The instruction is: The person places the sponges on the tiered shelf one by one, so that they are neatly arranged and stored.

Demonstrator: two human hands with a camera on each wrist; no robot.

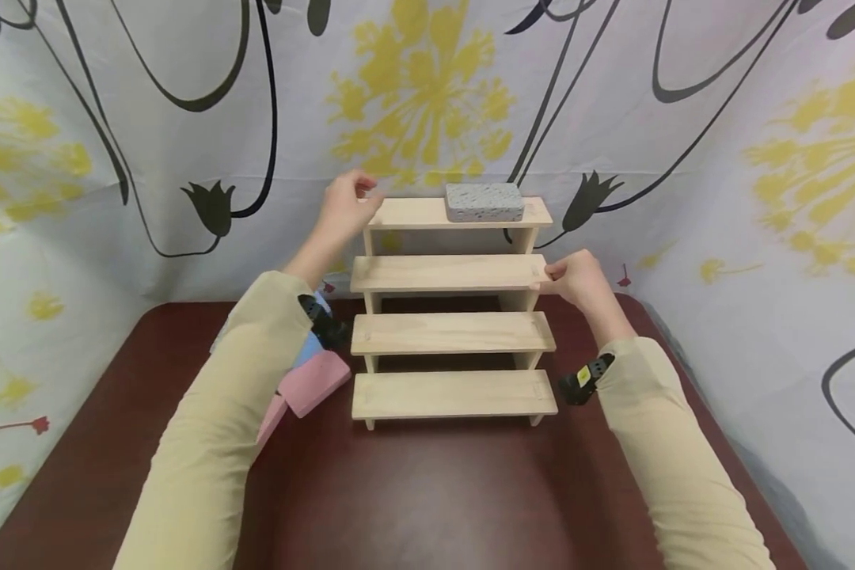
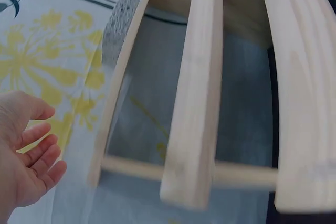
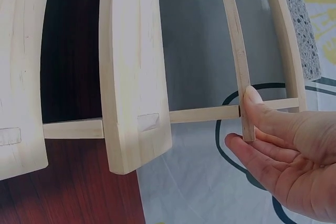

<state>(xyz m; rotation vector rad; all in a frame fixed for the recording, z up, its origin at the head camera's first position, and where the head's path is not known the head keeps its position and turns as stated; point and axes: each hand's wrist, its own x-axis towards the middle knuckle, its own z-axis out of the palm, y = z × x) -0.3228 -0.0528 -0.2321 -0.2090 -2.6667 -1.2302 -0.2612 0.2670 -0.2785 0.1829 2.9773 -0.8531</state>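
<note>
A four-step wooden shelf rack (image 1: 453, 332) stands on the dark red table. My right hand (image 1: 583, 283) pinches the right end of its second tier from the top; the right wrist view has the thumb on one face of that thin board (image 3: 240, 72) and fingers on the other. Beside the left end of the top tier is my left hand (image 1: 345, 204), its fingers loosely bent. Nothing lies in that hand (image 2: 29, 150), and a gap separates it from the rack in the left wrist view. A grey speckled block (image 1: 484, 203) rests on the top tier, right of centre.
Pink blocks (image 1: 314, 383) and a blue block (image 1: 308, 349) lie on the table (image 1: 413, 499) left of the rack, partly hidden by my left sleeve. Patterned cloth (image 1: 256, 142) hangs close behind the rack and at both sides.
</note>
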